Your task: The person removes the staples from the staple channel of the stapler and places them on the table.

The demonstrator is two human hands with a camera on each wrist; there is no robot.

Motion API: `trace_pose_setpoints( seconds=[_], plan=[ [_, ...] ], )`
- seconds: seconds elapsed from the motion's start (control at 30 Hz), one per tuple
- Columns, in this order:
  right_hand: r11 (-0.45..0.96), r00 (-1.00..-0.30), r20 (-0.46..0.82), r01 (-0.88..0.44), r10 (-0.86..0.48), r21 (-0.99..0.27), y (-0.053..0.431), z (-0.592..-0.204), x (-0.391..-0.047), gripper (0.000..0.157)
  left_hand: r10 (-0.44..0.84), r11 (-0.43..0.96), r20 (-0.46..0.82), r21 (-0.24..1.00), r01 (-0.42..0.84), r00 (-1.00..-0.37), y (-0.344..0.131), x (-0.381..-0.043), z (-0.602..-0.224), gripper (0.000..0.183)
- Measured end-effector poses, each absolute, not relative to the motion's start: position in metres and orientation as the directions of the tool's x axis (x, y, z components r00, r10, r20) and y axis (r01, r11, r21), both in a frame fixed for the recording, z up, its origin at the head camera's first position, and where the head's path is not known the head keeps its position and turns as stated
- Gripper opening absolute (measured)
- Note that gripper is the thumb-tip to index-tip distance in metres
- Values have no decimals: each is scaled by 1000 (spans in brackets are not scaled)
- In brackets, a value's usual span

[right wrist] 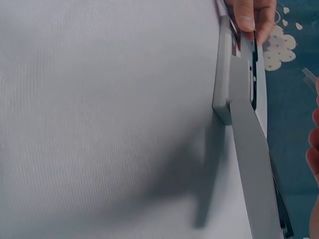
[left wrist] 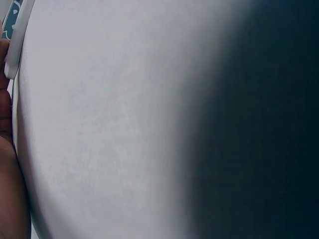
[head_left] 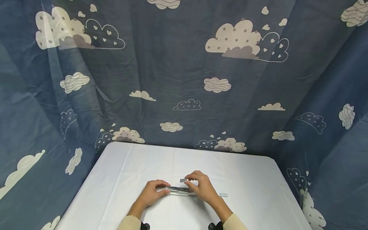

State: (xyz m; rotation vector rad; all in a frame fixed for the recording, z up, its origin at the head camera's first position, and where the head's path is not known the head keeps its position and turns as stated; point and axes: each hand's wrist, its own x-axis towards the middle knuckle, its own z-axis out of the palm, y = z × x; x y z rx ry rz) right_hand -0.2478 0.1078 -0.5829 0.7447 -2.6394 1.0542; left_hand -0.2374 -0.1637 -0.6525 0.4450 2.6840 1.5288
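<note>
A grey and black stapler [head_left: 179,189] lies crosswise near the table's front; its parts are swung open in the right wrist view, a long grey arm [right wrist: 251,159] angled away from the base. Around its left end, my left hand [head_left: 152,193] grips with thumb and fingers. My right hand [head_left: 203,187] is by the other end, pinching a small grey strip of staples [head_left: 183,180] just above and behind the stapler. That strip [right wrist: 310,77] shows at the right wrist view's edge. In the left wrist view only a sliver of my left hand [left wrist: 5,109] appears.
A second small grey piece [head_left: 223,195] lies on the white table [head_left: 138,166] to the right of my right hand. Blue curtains with cloud prints [head_left: 172,64] hang behind the table and along both sides.
</note>
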Motion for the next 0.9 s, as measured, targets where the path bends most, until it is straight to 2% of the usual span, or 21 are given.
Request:
trace_pose_setpoints(
  seconds=[0.5, 0.9],
  plan=[
    [592, -828, 414, -560, -378, -579, 136, -574, -249, 16, 253, 498, 104, 839, 221, -962, -163, -237, -651, 23],
    [631, -863, 380, -504, -333, -589, 161, -563, -246, 16, 257, 501, 95, 838, 216, -962, -163, -237, -649, 23]
  ],
)
